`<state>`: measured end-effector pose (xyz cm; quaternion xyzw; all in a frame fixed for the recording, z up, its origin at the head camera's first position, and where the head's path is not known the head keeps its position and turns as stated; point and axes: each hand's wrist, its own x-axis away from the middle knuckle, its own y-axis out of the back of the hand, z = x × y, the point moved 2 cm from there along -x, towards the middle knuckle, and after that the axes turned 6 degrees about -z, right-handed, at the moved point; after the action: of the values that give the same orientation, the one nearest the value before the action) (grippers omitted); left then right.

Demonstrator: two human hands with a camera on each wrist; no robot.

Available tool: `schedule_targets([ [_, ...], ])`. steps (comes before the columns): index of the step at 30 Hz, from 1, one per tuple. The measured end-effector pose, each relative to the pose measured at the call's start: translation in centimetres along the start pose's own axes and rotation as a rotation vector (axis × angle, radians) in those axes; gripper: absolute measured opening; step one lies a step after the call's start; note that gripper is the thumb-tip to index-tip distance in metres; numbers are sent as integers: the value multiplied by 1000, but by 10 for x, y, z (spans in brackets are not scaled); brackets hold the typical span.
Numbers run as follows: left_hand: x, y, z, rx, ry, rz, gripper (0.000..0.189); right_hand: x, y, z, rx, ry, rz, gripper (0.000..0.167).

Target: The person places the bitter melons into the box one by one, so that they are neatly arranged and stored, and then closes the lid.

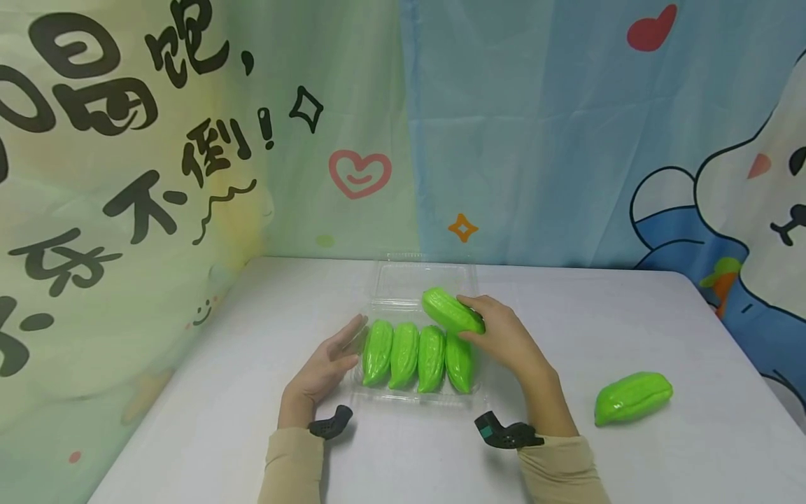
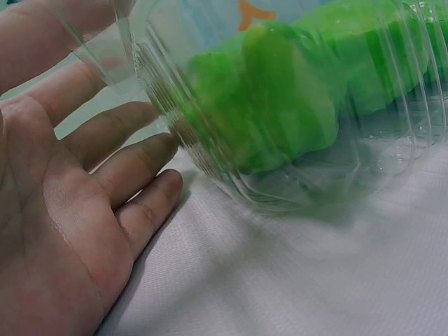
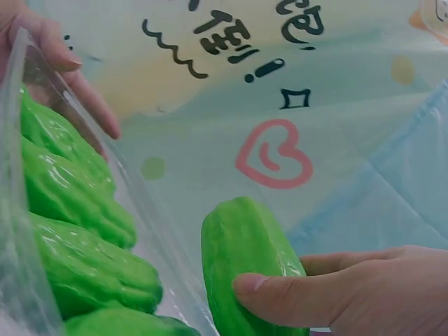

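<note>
A clear plastic clamshell box (image 1: 415, 397) sits on the table with its lid (image 1: 418, 280) folded back. Inside lie several glossy green ridged gourds (image 1: 404, 355) side by side, also seen through the box wall in the left wrist view. My left hand (image 1: 324, 364) is at the box's left side, its fingers (image 2: 140, 157) extended along the plastic wall. Above the box's back right part, my right hand (image 1: 504, 332) pinches another green gourd (image 3: 241, 245) between thumb and fingers. That gourd is tilted and partly overlaps the rightmost one in the head view.
One more green gourd (image 1: 632, 397) lies on the white table (image 1: 655, 322) to the right of the box. A printed cloth backdrop (image 1: 535, 140) hangs behind and along the left side of the table.
</note>
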<state>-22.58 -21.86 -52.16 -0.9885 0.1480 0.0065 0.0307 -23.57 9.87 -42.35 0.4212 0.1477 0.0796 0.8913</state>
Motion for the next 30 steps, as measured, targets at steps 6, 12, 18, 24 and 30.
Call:
schedule_targets([
  [6,0,1,0,-5,5,-4,81,-2,-10,9,-12,22,9,62],
  [12,0,2,0,7,5,1,82,-5,-22,15,-49,16,7,57],
  [18,0,3,2,14,-5,9,82,-7,-35,19,-46,73,-13,53],
  [24,-1,3,3,21,-16,18,82,-6,-43,20,-59,91,-39,51],
  [30,-1,3,2,29,-18,27,80,-7,-47,19,-74,114,-57,51],
])
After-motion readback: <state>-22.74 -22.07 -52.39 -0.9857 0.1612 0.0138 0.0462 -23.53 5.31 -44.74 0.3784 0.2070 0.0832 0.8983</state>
